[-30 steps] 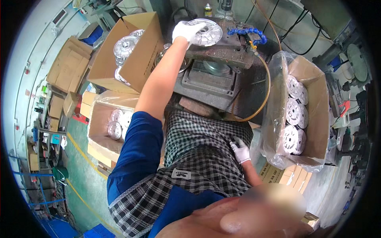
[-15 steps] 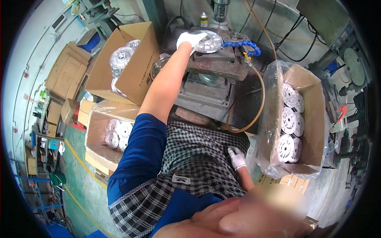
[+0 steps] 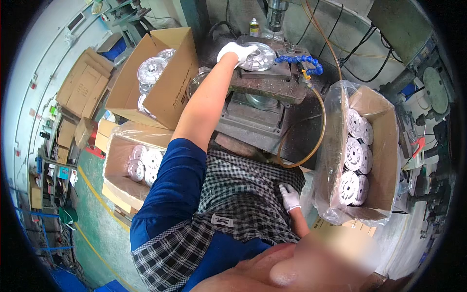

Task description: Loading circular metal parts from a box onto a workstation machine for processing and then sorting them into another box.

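Note:
My left hand [image 3: 235, 50], in a white glove, reaches far forward and grips the left edge of a round silver metal wheel-like casting [image 3: 258, 58]. The casting lies on a dark block of the drill press table [image 3: 272, 84], below the machine's spindle [image 3: 276, 19]. A blue jointed coolant hose [image 3: 298, 59] with a yellow valve ends close to the casting's right side. My right hand [image 3: 290, 197], also white-gloved, rests low against the checked apron [image 3: 243, 187], its fingers loosely stretched and holding nothing.
Cardboard boxes of similar castings stand at the far left [image 3: 187, 73], near left [image 3: 114, 158] and right [image 3: 384, 180]. A brown hose [image 3: 323, 117] loops down the table's right side. A spray can [image 3: 254, 27] stands behind the casting.
The whole view has shifted slightly. My left hand stays on the casting, and my right hand keeps its place by the apron.

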A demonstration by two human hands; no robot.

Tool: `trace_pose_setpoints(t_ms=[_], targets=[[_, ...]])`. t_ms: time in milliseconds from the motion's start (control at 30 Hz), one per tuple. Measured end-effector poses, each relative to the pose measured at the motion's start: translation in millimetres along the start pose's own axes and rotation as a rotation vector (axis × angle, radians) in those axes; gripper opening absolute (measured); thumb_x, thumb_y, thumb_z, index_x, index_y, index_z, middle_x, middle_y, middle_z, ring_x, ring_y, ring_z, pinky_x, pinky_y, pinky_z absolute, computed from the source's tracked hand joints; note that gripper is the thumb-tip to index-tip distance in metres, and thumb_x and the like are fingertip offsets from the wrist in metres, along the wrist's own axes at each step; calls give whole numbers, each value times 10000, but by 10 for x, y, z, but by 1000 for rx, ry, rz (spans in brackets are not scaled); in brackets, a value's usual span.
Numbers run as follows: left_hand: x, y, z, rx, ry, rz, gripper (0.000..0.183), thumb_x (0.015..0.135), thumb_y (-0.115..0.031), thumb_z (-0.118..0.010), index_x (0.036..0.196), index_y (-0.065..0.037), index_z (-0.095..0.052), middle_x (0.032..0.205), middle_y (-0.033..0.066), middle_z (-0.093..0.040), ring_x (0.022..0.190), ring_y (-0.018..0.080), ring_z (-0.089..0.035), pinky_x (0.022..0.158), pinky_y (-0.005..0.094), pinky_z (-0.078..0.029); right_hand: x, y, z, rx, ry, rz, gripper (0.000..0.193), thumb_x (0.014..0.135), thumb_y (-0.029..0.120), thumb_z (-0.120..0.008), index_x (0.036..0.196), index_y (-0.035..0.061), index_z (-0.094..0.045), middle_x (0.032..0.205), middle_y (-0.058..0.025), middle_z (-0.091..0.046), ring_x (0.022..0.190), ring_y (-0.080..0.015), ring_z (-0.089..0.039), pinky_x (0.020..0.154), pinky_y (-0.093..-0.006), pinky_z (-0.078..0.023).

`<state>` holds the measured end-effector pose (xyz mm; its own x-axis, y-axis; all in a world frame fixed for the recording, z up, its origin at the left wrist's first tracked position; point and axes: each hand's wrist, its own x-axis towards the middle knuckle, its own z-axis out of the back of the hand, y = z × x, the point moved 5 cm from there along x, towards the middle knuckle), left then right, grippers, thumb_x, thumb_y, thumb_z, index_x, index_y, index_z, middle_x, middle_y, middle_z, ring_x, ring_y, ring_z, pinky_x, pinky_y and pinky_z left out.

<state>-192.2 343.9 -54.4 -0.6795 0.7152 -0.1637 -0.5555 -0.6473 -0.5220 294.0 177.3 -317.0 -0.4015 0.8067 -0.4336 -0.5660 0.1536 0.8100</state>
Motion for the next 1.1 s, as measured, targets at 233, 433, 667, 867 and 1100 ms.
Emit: trace_pose_setpoints(t_ms=[233, 433, 667, 867, 1100], targets=[[43, 7, -52, -78, -75, -48, 828, 688, -672, -607, 1082, 57, -624, 1064, 203, -647, 993, 292, -633, 844, 349, -476, -7, -8, 33, -88, -37, 45, 336, 895, 300, -596, 1086, 27, -636, 991, -120, -679, 898, -178, -626, 825, -280, -465], [19, 44, -34, -75, -69, -28, 816, 679, -677, -605, 1092, 26, -630, 1095, 197, -637, 1026, 291, -621, 864, 350, -471, 23, 50, 0, 187, 45, -79, 331, 914, 286, -581, 1090, 10, -627, 884, -81, -683, 724, -125, -614, 690, -254, -477], [-97, -20, -18, -104, -143, -45, 794, 673, -673, -603, 1106, -8, -637, 1123, 187, -628, 1059, 296, -606, 881, 355, -470, 246, -231, -65, 245, 17, -94, 316, 925, 268, -569, 1078, -5, -617, 824, -84, -680, 612, -114, -598, 576, -243, -468], [-102, 16, -20, -108, -99, -6, 793, 670, -668, -606, 1144, -32, -624, 1177, 168, -607, 1092, 284, -589, 902, 352, -463, 205, -134, -57, 322, 47, -131, 303, 947, 263, -528, 1075, -5, -589, 786, -97, -670, 558, -146, -586, 512, -252, -460], [-149, -32, 3, -105, -107, -1, 781, 676, -647, -602, 1160, -34, -616, 1191, 169, -600, 1106, 288, -580, 919, 352, -455, 200, -76, -33, 320, 36, -153, 296, 946, 282, -527, 1038, 9, -594, 776, -93, -670, 515, -139, -571, 490, -245, -442]])
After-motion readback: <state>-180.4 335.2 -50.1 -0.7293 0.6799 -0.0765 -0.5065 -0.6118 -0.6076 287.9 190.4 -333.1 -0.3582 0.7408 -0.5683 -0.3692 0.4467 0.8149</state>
